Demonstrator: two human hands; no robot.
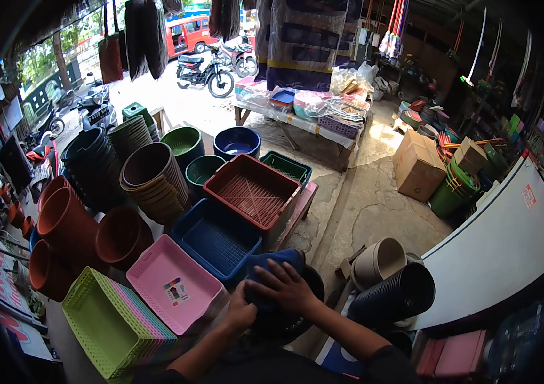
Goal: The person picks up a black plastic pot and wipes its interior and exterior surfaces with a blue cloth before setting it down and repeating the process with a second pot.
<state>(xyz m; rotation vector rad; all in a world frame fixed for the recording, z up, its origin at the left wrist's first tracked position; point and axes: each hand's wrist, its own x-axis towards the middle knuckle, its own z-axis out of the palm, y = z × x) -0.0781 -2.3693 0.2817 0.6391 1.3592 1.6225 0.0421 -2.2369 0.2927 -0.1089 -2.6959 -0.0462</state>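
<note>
In front of my body, a dark blue cloth (292, 258) is bunched over a black pot or bucket (312, 288). My right hand (285, 287) lies across the cloth with its fingers spread. On the left side of the cloth, my left hand (241, 312) is closed at its edge, and its fingertips are partly hidden. A blue basket (214, 240) sits just beyond my hands. To the left of my left hand is a pink basket (173, 281) with a printed label inside.
Nested green baskets (102, 313) stand at front left, with brown pots (121, 237) behind. A red-brown basket (253, 185) is further back. Stacked black pots (400, 294) and beige pots (379, 259) lean at right, near a white panel (496, 249). A cardboard box (419, 164) stands beyond.
</note>
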